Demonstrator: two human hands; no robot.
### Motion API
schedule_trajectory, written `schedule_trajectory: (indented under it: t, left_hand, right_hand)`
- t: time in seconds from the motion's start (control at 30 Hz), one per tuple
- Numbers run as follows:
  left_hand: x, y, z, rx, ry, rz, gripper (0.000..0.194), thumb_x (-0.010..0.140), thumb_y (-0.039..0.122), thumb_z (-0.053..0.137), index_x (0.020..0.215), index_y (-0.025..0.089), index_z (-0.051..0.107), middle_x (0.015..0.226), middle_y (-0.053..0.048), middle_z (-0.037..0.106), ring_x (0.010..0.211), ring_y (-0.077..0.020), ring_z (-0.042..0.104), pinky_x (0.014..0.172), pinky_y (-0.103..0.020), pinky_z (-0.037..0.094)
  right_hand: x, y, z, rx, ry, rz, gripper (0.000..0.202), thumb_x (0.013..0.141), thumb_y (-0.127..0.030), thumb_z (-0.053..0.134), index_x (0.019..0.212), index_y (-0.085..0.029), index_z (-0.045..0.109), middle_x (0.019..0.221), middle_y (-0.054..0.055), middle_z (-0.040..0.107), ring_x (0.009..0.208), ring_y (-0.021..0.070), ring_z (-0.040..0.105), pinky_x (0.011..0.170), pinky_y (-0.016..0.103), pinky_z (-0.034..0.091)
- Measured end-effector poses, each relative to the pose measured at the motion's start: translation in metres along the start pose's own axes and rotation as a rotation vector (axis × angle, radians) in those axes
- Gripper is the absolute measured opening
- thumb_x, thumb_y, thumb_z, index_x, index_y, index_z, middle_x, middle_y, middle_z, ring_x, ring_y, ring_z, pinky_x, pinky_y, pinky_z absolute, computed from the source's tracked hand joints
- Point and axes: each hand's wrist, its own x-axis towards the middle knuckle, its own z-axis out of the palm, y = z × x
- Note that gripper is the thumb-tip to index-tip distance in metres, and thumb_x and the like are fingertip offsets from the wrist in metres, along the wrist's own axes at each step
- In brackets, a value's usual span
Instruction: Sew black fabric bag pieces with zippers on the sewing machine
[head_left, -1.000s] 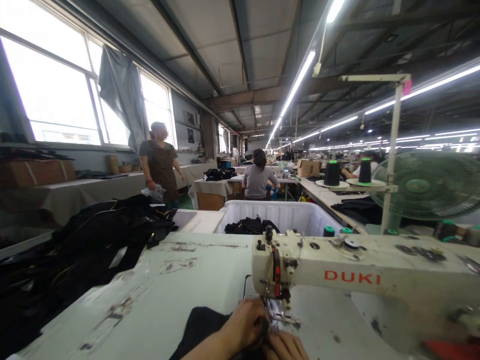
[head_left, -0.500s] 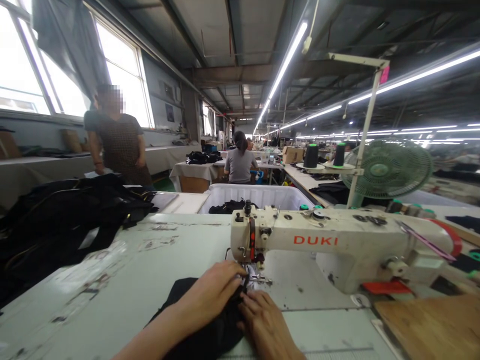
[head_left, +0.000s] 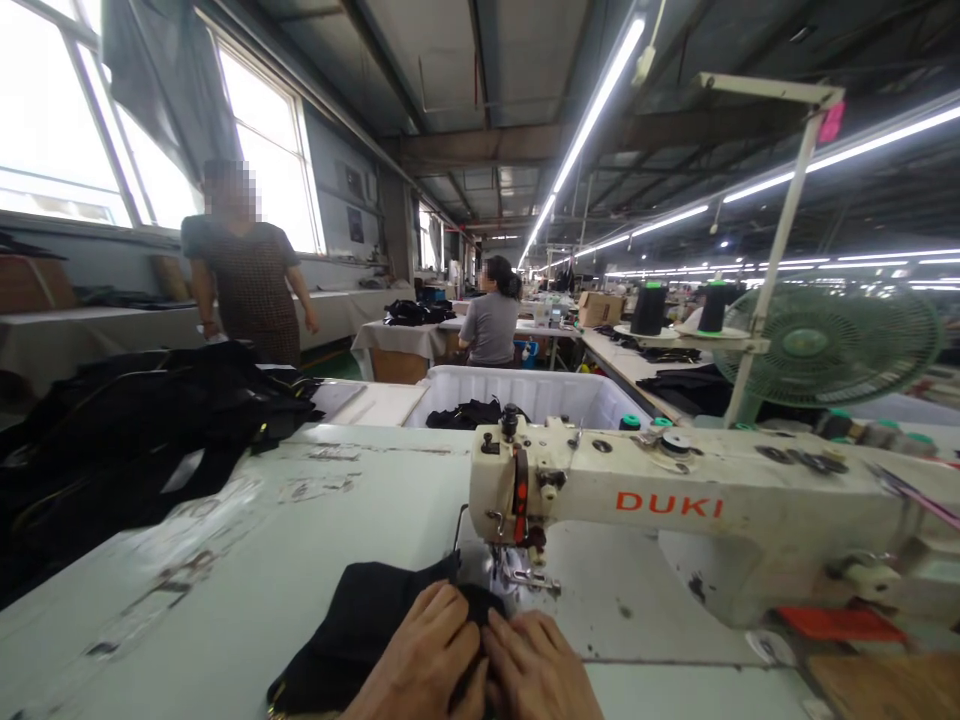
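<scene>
A piece of black fabric (head_left: 360, 625) lies on the pale green sewing table, its far edge close to the needle area of the sewing machine (head_left: 585, 490). My left hand (head_left: 431, 650) is closed on the fabric, fingers bent and pinching it. Beside it my right hand (head_left: 536, 660) grips the same fabric, its fingertips pressed down near my left thumb. Both hands are just in front of the presser foot (head_left: 517, 575), apart from it. Part of the fabric is hidden under my hands.
A heap of black garments (head_left: 150, 430) covers the table's left side. Behind the machine stands a white plastic bin (head_left: 555, 390) with black cloth inside. A thread stand (head_left: 780, 230) and a green fan (head_left: 825, 345) are at right. One person stands at left; another sits farther ahead.
Both hands have drawn back from the needle area towards me, bringing the fabric out from beside the presser foot. The view has shifted left. The seated person has turned their head.
</scene>
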Motion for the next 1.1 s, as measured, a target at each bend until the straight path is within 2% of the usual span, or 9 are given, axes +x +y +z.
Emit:
schedule_trajectory:
  t: [0.1,0.2,0.27,0.33,0.4,0.57,0.8,0.97,1.1]
  left_hand:
    - [-0.004,0.006,-0.001,0.043,-0.035,0.047,0.021,0.087,0.009,0.050,0.105,0.014,0.060,0.097,-0.010,0.062,0.094,-0.0258,0.057,0.100,-0.049,0.043]
    - [-0.005,0.009,0.001,0.056,-0.130,0.009,0.030,0.086,0.002,0.046,0.111,0.012,0.059,0.102,-0.011,0.061,0.094,-0.0260,0.057,0.092,-0.046,0.049]
    - [-0.005,0.007,0.004,0.052,-0.154,0.004,0.034,0.086,0.002,0.047,0.117,0.011,0.057,0.112,-0.013,0.060,0.103,-0.0277,0.057,0.093,-0.044,0.049]
    - [-0.006,0.003,0.007,0.057,-0.143,0.046,0.040,0.086,0.001,0.047,0.125,0.009,0.052,0.126,-0.016,0.057,0.118,-0.0296,0.052,0.100,-0.045,0.046]
    - [-0.005,-0.001,0.010,0.056,-0.141,0.067,0.039,0.087,0.002,0.046,0.125,0.008,0.052,0.130,-0.017,0.057,0.124,-0.0297,0.050,0.104,-0.046,0.044]
    - [0.002,-0.012,0.009,-0.022,-0.195,0.040,0.027,0.090,0.009,0.049,0.115,0.012,0.057,0.131,-0.015,0.060,0.126,-0.0286,0.052,0.106,-0.046,0.044]
    - [0.019,-0.036,0.000,-0.048,-0.252,0.063,0.036,0.093,0.013,0.052,0.130,0.013,0.050,0.135,-0.013,0.058,0.126,-0.0260,0.052,0.107,-0.043,0.044]
    - [0.028,-0.049,-0.001,-0.076,-0.320,0.110,0.040,0.096,0.017,0.051,0.136,0.018,0.047,0.141,-0.010,0.054,0.129,-0.0251,0.050,0.109,-0.044,0.041]
    - [0.031,-0.055,0.002,-0.104,-0.281,0.127,0.037,0.096,0.018,0.050,0.133,0.017,0.051,0.136,-0.011,0.057,0.126,-0.0250,0.053,0.108,-0.043,0.041]
  right_hand:
    - [0.004,-0.006,-0.012,0.017,-0.134,0.068,0.023,0.088,-0.025,0.067,0.109,-0.017,0.065,0.104,0.005,0.073,0.083,0.0219,0.062,0.078,0.034,0.050]
    - [0.012,-0.011,-0.028,0.051,-0.285,0.118,0.033,0.085,-0.019,0.070,0.117,-0.014,0.063,0.114,0.008,0.070,0.094,0.0242,0.061,0.088,0.037,0.049]
    - [0.015,-0.012,-0.034,0.075,-0.332,0.130,0.038,0.083,-0.017,0.071,0.120,-0.014,0.062,0.119,0.008,0.068,0.097,0.0253,0.060,0.091,0.039,0.049]
    - [0.016,-0.012,-0.036,0.089,-0.365,0.135,0.041,0.083,-0.017,0.071,0.123,-0.015,0.061,0.121,0.008,0.067,0.098,0.0255,0.060,0.091,0.039,0.049]
    - [0.014,-0.010,-0.035,0.088,-0.370,0.123,0.041,0.085,-0.018,0.069,0.124,-0.014,0.060,0.122,0.008,0.066,0.098,0.0254,0.060,0.091,0.039,0.049]
    - [0.013,-0.004,-0.030,0.068,-0.292,0.076,0.034,0.089,-0.024,0.064,0.120,-0.011,0.063,0.118,0.009,0.069,0.098,0.0256,0.061,0.092,0.038,0.048]
    - [0.026,0.014,-0.021,0.047,-0.345,0.081,0.032,0.095,-0.027,0.058,0.123,-0.012,0.062,0.121,0.007,0.068,0.104,0.0250,0.060,0.095,0.037,0.045]
    - [0.015,0.025,-0.016,0.019,-0.278,0.113,0.028,0.099,-0.028,0.050,0.121,-0.017,0.063,0.125,0.002,0.066,0.109,0.0263,0.060,0.099,0.041,0.040]
    - [0.015,0.027,-0.017,0.007,-0.298,0.137,0.028,0.098,-0.024,0.050,0.120,-0.016,0.064,0.119,0.005,0.069,0.102,0.0279,0.062,0.093,0.043,0.045]
